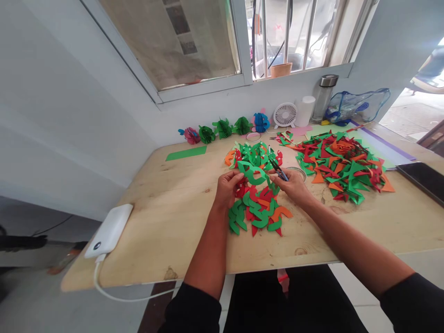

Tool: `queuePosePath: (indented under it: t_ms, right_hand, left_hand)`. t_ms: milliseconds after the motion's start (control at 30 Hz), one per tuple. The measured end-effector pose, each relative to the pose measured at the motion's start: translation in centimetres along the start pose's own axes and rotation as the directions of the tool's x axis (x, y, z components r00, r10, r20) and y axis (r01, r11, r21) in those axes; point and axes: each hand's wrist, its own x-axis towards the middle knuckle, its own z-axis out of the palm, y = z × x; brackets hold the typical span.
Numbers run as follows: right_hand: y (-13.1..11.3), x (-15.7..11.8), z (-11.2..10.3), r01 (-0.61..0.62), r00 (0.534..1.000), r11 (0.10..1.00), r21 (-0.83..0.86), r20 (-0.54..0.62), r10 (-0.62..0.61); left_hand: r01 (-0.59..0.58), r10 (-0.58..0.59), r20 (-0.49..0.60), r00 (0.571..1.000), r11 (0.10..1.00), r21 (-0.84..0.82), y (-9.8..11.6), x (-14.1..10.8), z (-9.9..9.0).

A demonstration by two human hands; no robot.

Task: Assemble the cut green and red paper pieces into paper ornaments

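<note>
A curvy green paper cutout (255, 174) is stretched between my hands above a heap of cut paper. My left hand (228, 187) pinches its left end. At its right end, the fingers of my right hand (291, 184) are closed and also hold small dark scissors (278, 167), whose tips point up and away. Beneath lie green, red and orange curved paper pieces (258, 210), close in front of me. Just beyond my hands is another pile of green, red and orange pieces (255, 151), some with small pale squares on them.
To the right spreads a big heap of paper scraps (347, 162), with a phone (423, 182) beside it. Along the wall stand folded paper figures (224, 128), a small fan (285, 114) and a glass bottle (324, 99). A power bank (109, 231) lies at the left edge.
</note>
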Motion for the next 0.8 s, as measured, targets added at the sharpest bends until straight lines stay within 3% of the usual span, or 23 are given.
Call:
queuePosePath:
  t_ms: [233, 433, 667, 800]
  right_hand:
    - [-0.2, -0.2, 0.1, 0.078, 0.996, 0.991, -0.108, 0.039, -0.075]
    - [-0.3, -0.3, 0.2, 0.095, 0.987, 0.973, -0.208, -0.106, -0.119]
    - [-0.2, -0.4, 0.4, 0.171, 0.985, 0.964, -0.202, 0.042, -0.166]
    - [0.0, -0.4, 0.5, 0.170, 0.985, 0.965, -0.199, 0.057, -0.162]
  left_hand:
    - [0.013, -0.015, 0.076, 0.997, 1.000, 0.026, -0.2, -0.4, 0.9]
    - [0.000, -0.003, 0.049, 0.999, 0.998, 0.063, -0.5, -0.4, 0.9]
    - [-0.030, 0.026, 0.056, 0.998, 0.997, 0.066, -0.5, -0.4, 1.1]
    - [-0.058, 0.055, 0.053, 0.997, 0.997, 0.056, -0.6, -0.5, 1.2]
